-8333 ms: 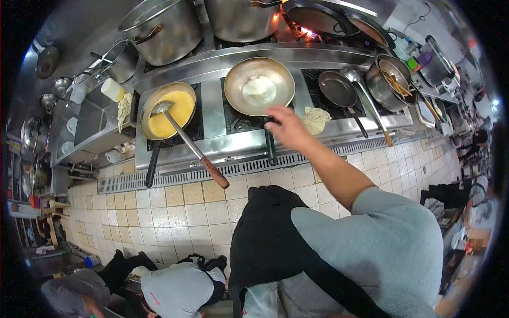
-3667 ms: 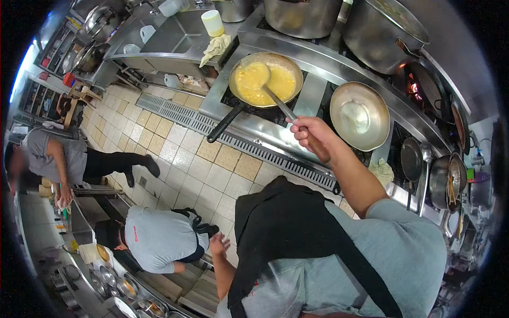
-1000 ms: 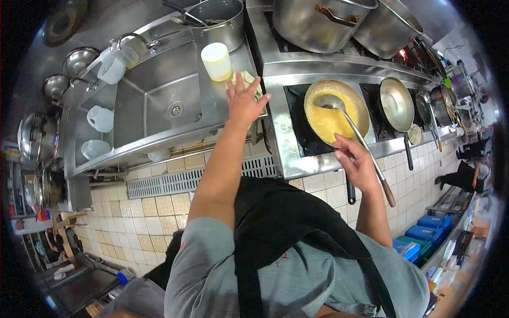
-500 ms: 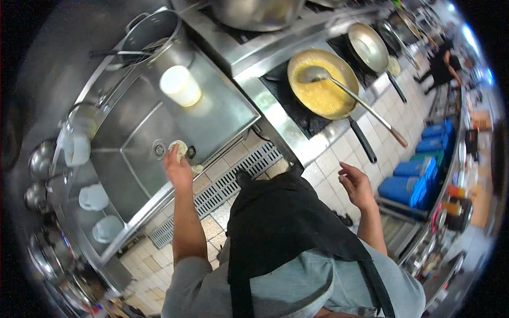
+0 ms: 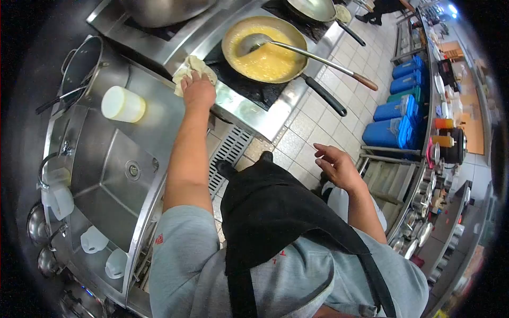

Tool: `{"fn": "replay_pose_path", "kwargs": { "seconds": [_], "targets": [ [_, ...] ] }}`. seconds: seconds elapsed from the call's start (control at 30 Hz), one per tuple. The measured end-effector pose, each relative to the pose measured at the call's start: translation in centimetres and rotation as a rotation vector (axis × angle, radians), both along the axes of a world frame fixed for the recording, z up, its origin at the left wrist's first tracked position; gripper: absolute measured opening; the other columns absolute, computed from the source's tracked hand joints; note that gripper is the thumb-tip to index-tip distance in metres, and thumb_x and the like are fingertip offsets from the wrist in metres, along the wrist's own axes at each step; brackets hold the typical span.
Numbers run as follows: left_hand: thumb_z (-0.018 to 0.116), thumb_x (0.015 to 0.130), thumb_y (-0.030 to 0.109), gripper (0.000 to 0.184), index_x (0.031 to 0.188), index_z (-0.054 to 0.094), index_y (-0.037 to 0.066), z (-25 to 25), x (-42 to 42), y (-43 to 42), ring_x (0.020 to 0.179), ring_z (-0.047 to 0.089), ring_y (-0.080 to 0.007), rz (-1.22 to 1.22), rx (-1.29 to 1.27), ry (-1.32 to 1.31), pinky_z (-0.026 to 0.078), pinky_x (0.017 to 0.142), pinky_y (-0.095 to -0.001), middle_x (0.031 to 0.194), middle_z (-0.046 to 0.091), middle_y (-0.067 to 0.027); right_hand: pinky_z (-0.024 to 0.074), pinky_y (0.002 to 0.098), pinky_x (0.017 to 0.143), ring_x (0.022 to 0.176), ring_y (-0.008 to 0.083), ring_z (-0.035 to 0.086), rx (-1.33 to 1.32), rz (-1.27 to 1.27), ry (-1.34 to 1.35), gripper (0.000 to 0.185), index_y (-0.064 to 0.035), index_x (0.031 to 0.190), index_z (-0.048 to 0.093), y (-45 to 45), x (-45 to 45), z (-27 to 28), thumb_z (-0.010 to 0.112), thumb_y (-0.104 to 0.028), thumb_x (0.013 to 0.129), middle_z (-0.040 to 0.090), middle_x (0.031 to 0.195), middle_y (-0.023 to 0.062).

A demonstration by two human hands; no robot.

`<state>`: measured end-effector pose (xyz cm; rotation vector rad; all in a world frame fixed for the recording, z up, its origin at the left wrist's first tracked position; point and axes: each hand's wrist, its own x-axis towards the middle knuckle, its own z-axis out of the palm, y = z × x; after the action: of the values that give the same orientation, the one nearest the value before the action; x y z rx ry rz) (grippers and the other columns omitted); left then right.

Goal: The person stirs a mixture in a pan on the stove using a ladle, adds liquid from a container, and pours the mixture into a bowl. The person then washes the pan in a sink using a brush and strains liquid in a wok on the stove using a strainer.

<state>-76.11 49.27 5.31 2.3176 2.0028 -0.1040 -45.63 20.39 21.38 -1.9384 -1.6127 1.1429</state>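
My left hand (image 5: 199, 91) presses a pale cloth (image 5: 192, 68) onto the steel edge of the stove (image 5: 233, 108), just left of the burner. My right hand (image 5: 339, 165) hangs in the air over the tiled floor, fingers apart and holding nothing. On the burner sits a frying pan (image 5: 298, 38) of bubbling yellow liquid. A ladle (image 5: 323, 62) with a wooden grip rests in it, its handle sticking out to the right above the black pan handle (image 5: 328, 98).
Left of me is a steel sink (image 5: 114, 185) with a white tub (image 5: 123, 104) on its ledge. A deep pot (image 5: 106, 69) stands behind it. Blue bins (image 5: 389, 130) line the right side. A second pan (image 5: 313, 8) and a person in dark clothing (image 5: 379, 10) are farther off.
My left hand has moved with the cloth from over the sink to the stove's edge. My view has swung, and my right hand stays raised and empty.
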Motion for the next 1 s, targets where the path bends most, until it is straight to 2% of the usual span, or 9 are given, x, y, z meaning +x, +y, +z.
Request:
{"fn": "replay_pose_path", "kwargs": {
  "seconds": [0.1, 0.3, 0.43, 0.47, 0.6, 0.7, 0.83, 0.9, 1.0],
  "targets": [
    [0.043, 0.093, 0.020, 0.050, 0.141, 0.046, 0.006, 0.1, 4.2, -4.7, 0.140, 0.026, -0.0466, -0.049, -0.003, -0.077, 0.016, 0.116, -0.0539, 0.153, 0.031, -0.0204, 0.0513, 0.0324, 0.075, 0.083, 0.0216, 0.064, -0.072, -0.103, -0.002, 0.039, -0.0040, 0.128, 0.058, -3.1, 2.9, -0.7, 0.064, -0.011, 0.090, 0.067, 0.101, 0.0138],
    [0.048, 0.089, 0.016, 0.047, 0.134, 0.053, 0.004, -3.0, 12.2, -16.0, 0.141, 0.025, -0.0464, -0.228, 0.106, -0.424, 0.013, 0.117, -0.0546, 0.147, 0.039, -0.0222, 0.0504, 0.0313, 0.076, 0.083, 0.0185, 0.062, -0.157, -0.214, 0.065, 0.040, -0.0029, 0.128, 0.058, -8.1, 7.3, -4.5, 0.065, -0.011, 0.090, 0.068, 0.100, 0.0120],
    [0.051, 0.084, 0.008, 0.044, 0.128, 0.058, 0.005, -3.0, 14.2, -17.3, 0.138, 0.032, -0.0434, -0.166, 0.145, -0.554, 0.022, 0.116, -0.0509, 0.144, 0.044, -0.0192, 0.0499, 0.0312, 0.078, 0.085, 0.0195, 0.062, -0.226, -0.118, 0.063, 0.039, -0.0015, 0.127, 0.059, -6.6, 8.7, -5.3, 0.065, -0.011, 0.090, 0.067, 0.100, 0.0127],
    [0.054, 0.081, 0.002, 0.040, 0.120, 0.063, 0.005, -2.6, 13.5, -17.6, 0.135, 0.038, -0.0389, -0.185, 0.153, -0.567, 0.031, 0.112, -0.0466, 0.139, 0.050, -0.0161, 0.0497, 0.0311, 0.078, 0.086, 0.0197, 0.062, -0.258, -0.093, 0.067, 0.039, -0.0010, 0.127, 0.059, -6.0, 8.9, -5.4, 0.065, -0.010, 0.090, 0.067, 0.100, 0.0130],
    [0.057, 0.078, -0.002, 0.032, 0.104, 0.071, 0.008, -0.9, 9.1, -21.1, 0.125, 0.051, -0.0314, -0.185, 0.170, -0.656, 0.044, 0.103, -0.0416, 0.126, 0.061, -0.0125, 0.0483, 0.0268, 0.078, 0.084, 0.0129, 0.058, -0.145, 0.065, 0.034, 0.040, -0.0017, 0.130, 0.056, -2.8, 10.3, -6.7, 0.063, -0.009, 0.092, 0.065, 0.095, 0.0061],
    [0.058, 0.075, -0.005, 0.033, 0.103, 0.071, 0.009, 1.6, 4.1, -22.8, 0.117, 0.054, -0.0323, 0.088, 0.220, -0.667, 0.045, 0.101, -0.0425, 0.123, 0.062, -0.0128, 0.0500, 0.0295, 0.077, 0.084, 0.0156, 0.062, -0.103, 0.047, 0.106, 0.039, 0.0003, 0.128, 0.057, -0.3, 11.5, -8.0, 0.064, -0.010, 0.091, 0.067, 0.096, 0.0109],
    [0.059, 0.074, -0.005, 0.047, 0.118, 0.065, 0.013, 6.5, -2.8, -19.2, 0.112, 0.055, -0.0345, 0.136, 0.579, -0.514, 0.042, 0.102, -0.0430, 0.127, 0.059, -0.0114, 0.0504, 0.0295, 0.076, 0.082, 0.0165, 0.063, -0.071, 0.159, 0.049, 0.039, -0.0004, 0.127, 0.058, 3.2, 10.4, -8.1, 0.064, -0.009, 0.090, 0.068, 0.095, 0.0118],
    [0.059, 0.075, -0.004, 0.049, 0.120, 0.064, 0.015, 4.4, -5.8, -18.6, 0.114, 0.054, -0.0341, 0.238, 0.479, -0.396, 0.042, 0.102, -0.0429, 0.129, 0.058, -0.0116, 0.0505, 0.0294, 0.075, 0.081, 0.0167, 0.063, -0.071, 0.206, 0.055, 0.039, -0.0006, 0.127, 0.058, 4.6, 8.4, -7.1, 0.064, -0.008, 0.090, 0.068, 0.095, 0.0122],
    [0.059, 0.076, -0.002, 0.051, 0.123, 0.063, 0.017, 1.5, -10.3, -22.2, 0.118, 0.052, -0.0333, 0.357, 0.338, -0.296, 0.040, 0.104, -0.0426, 0.132, 0.057, -0.0123, 0.0484, 0.0261, 0.077, 0.082, 0.0114, 0.058, -0.083, 0.297, 0.094, 0.040, -0.0007, 0.131, 0.055, 5.9, 6.2, -6.6, 0.062, -0.006, 0.092, 0.064, 0.094, 0.0047]
  ]
}}
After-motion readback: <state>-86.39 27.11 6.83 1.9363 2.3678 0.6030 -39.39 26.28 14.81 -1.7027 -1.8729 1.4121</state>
